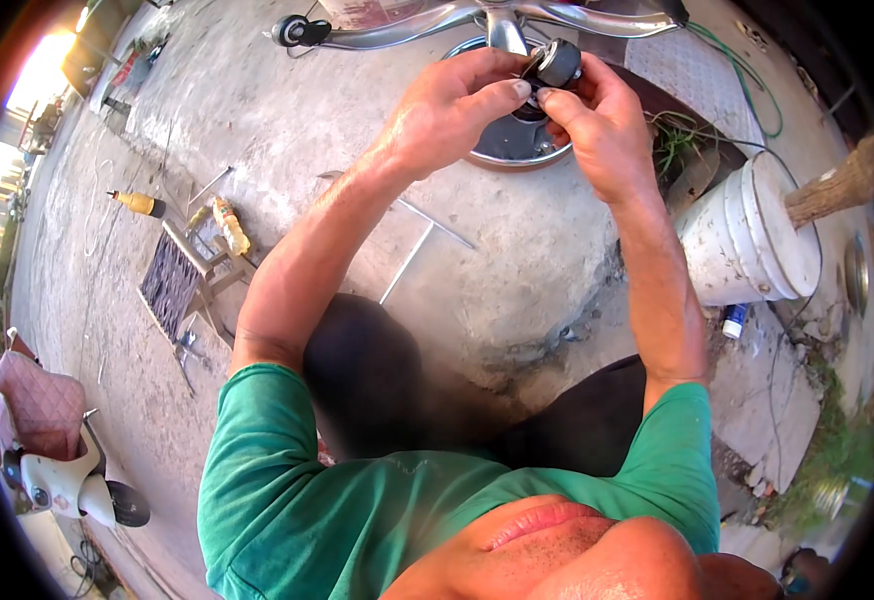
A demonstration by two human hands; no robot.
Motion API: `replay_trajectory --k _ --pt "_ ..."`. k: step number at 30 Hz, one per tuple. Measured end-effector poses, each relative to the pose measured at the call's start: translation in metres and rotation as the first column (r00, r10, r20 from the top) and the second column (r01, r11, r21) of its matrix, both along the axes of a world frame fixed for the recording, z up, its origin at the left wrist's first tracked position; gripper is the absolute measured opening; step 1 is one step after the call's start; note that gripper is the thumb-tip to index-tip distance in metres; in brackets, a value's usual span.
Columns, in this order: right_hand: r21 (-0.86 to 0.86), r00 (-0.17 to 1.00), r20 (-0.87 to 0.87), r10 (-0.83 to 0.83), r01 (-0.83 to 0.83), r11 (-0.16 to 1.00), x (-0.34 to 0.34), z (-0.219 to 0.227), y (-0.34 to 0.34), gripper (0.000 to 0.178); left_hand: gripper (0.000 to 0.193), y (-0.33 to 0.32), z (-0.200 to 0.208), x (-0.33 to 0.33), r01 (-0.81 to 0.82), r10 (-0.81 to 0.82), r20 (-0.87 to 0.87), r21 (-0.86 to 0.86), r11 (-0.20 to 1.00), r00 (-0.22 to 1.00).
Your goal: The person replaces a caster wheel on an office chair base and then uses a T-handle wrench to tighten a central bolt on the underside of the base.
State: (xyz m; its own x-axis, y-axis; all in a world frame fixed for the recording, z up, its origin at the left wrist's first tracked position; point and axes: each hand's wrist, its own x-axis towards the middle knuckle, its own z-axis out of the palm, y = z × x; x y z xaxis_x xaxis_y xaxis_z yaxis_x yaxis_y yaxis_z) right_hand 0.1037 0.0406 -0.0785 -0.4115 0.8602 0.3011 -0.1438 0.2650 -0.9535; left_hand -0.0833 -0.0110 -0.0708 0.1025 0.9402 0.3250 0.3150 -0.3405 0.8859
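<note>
Near the top middle, a dark caster wheel [560, 64] with a shiny rim sits beside a leg of an upturned chrome star-shaped chair base [412, 30]. My left hand [457, 108] is closed, its thumb and fingers pinching at the caster's underside. My right hand [605, 130] grips from the other side, its thumb tip close to the left one. Fingers hide whatever small part lies between the thumbs. Below the hands is a round, mirror-like disc with a chrome rim [512, 145]. Another black caster [292, 32] is on the far left leg's end.
A white bucket [747, 230] and a wooden post [837, 185] stand at the right, a blue-white tube [735, 320] beside them. A T-shaped metal rod [419, 245] lies on the concrete. Leftward are a small stool [172, 275], a yellow-handled tool [139, 204] and a ride-on scooter [52, 465].
</note>
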Motion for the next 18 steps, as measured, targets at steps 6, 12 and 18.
replay_trajectory --k 6,12,18 --pt "0.023 0.998 0.066 -0.001 0.0 1.0 0.002 0.008 -0.003 0.036 0.04 0.0 -0.004 -0.004 0.027 -0.027 0.062 -0.002 1.0 0.998" --pt "0.033 0.991 0.101 0.088 -0.091 0.995 0.011 0.012 0.002 0.042 0.038 -0.001 -0.004 -0.005 0.018 -0.017 0.054 -0.014 1.0 0.998" --pt "0.067 0.982 0.131 0.134 -0.143 0.987 0.018 0.011 0.006 0.049 0.038 -0.002 -0.004 -0.004 -0.008 0.01 -0.045 0.047 0.999 0.999"
